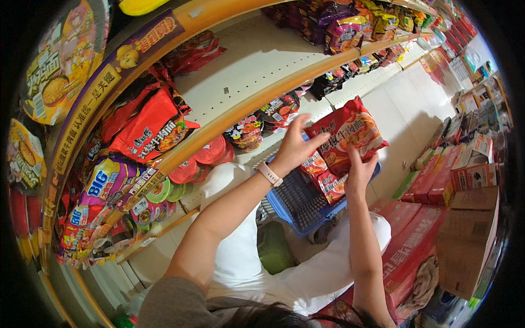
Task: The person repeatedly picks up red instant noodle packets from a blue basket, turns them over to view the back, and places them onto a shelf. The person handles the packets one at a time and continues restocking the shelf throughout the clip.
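Note:
My right hand (360,166) grips the lower edge of a red instant noodle packet (342,131), held above a blue plastic basket (297,205). Close by on the left, my left hand (301,141) has its fingers spread and appears to hold nothing; whether its thumb touches the packet is hard to tell. A pale watch (269,174) is on that wrist. Inside the basket lie red noodle packets (330,185), partly covered by the held one. The basket stands on the floor between my knees.
On the left, a shelf holds red noodle packets (154,129) and purple noodle packets (104,180). Noodle bowls (244,131) and lidded cups (182,170) line the lower shelf, under an orange shelf edge (254,104). Red cartons (410,238) and a brown cardboard box (465,242) stand on the right.

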`<act>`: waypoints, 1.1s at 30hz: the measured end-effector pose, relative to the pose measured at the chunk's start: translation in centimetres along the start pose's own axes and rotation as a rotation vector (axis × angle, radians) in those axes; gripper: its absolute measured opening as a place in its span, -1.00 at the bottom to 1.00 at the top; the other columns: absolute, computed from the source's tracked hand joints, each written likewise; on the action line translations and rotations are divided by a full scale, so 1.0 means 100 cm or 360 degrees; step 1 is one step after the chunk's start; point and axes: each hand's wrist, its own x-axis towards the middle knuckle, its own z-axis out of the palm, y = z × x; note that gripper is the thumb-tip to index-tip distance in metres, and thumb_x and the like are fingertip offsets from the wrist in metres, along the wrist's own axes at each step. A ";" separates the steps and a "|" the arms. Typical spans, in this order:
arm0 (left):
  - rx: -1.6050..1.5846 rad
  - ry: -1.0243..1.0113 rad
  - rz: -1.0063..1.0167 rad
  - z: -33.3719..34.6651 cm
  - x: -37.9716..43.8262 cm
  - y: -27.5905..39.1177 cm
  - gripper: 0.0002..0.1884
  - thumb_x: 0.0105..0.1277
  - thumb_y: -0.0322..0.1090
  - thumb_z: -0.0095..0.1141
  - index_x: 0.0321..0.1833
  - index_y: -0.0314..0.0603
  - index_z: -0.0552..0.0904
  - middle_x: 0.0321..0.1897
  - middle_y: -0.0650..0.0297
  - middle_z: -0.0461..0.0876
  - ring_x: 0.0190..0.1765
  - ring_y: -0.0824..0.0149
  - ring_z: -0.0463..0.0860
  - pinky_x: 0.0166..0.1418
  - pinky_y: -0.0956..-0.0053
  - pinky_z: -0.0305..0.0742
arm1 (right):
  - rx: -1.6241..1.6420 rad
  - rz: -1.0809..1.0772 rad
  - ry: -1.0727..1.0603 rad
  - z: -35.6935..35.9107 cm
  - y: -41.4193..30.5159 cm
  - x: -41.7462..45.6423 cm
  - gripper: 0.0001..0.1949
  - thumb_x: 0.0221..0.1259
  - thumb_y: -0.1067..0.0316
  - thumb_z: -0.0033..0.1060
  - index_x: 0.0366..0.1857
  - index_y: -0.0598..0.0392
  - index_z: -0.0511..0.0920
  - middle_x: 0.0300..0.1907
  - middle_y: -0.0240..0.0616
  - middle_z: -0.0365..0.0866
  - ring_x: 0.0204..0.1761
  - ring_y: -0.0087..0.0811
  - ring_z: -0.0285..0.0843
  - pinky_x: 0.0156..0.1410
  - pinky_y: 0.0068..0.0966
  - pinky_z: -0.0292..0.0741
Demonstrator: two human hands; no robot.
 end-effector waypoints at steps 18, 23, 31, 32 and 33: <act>-0.1416 0.0269 -0.0403 -0.076 0.004 0.047 -0.61 0.21 -0.35 0.19 0.09 -0.21 0.45 -0.03 0.21 0.57 -0.03 0.31 0.60 0.04 0.38 0.54 | 0.0854 0.0690 -0.0821 0.103 -0.040 -0.008 -0.36 0.15 0.23 0.26 0.25 0.14 0.14 0.13 -0.22 0.40 0.14 -0.37 0.41 0.20 -0.37 0.38; -0.1482 0.0340 -0.0401 -0.157 0.032 0.054 -0.68 0.25 -0.27 0.16 0.00 -0.28 0.52 -0.04 0.15 0.61 -0.06 0.24 0.64 0.02 0.34 0.57 | 0.0531 0.0603 -0.0929 0.182 -0.058 0.009 -0.26 0.04 0.16 0.37 0.28 -0.02 0.11 0.11 -0.22 0.40 0.09 -0.44 0.41 0.07 -0.36 0.41; -0.1044 0.1047 -0.0216 -0.198 0.074 0.034 -0.68 0.25 -0.33 0.12 -0.03 -0.41 0.50 -0.10 0.03 0.61 -0.15 0.17 0.67 -0.10 0.28 0.62 | 0.0205 0.0534 -0.1252 0.250 -0.029 0.036 -0.59 0.06 0.27 0.35 -0.02 0.11 0.44 -0.17 -0.38 0.54 -0.16 -0.55 0.51 -0.01 -0.59 0.44; -0.0959 0.1114 -0.0204 -0.199 0.077 0.031 -0.68 0.25 -0.33 0.12 -0.03 -0.41 0.50 -0.10 0.04 0.61 -0.16 0.17 0.67 -0.10 0.28 0.62 | 0.0196 0.0526 -0.1235 0.254 -0.020 0.039 -0.58 0.01 0.25 0.38 -0.06 0.15 0.45 -0.24 -0.36 0.55 -0.25 -0.56 0.49 -0.13 -0.60 0.43; -0.0876 0.1180 -0.0182 -0.200 0.080 0.030 -0.68 0.25 -0.32 0.12 -0.03 -0.41 0.50 -0.11 0.04 0.61 -0.17 0.17 0.67 -0.11 0.29 0.62 | 0.0187 0.0509 -0.1221 0.259 -0.017 0.041 -0.56 -0.04 0.24 0.42 -0.09 0.18 0.47 -0.32 -0.35 0.55 -0.34 -0.56 0.48 -0.24 -0.61 0.43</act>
